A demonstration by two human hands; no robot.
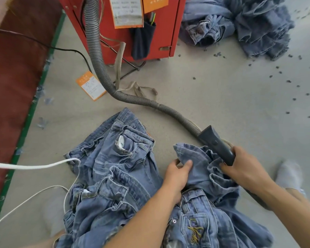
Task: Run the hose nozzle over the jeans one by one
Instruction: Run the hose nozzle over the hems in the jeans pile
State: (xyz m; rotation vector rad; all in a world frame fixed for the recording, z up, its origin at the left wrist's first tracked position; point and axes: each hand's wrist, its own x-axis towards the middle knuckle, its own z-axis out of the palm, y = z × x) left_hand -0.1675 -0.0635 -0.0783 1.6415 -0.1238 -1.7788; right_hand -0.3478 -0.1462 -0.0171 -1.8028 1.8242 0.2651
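Floor (213,83): grey, carrying all items, strewn with dark lint toward its right edge. Red machine (170,29): at the floor's far edge, paper tags on its front. Second denim heap (243,24): far right corner, well apart from the work. Jeans (118,176): a crumpled pile at the near edge, centre, several pairs overlapping; one pair's bunched leg is lifted at the pile's right side. Hose (95,56): grey, ribbed, running from the machine across the floor to the nozzle. White cord (30,166): entering from the left edge and lying on the pile. Nozzle (217,144): dark, its mouth end at the lifted leg, just beside the bunched cloth. Right hand (243,167): fingers curled round the nozzle's near end. Left hand (177,174): thumb and fingers pinching the lifted fold. Risks, as judged: loose bunched denim could be drawn into the nozzle mouth and block it; overlapping pairs may lead to one being skipped; the cord could snag as pairs are pulled off.
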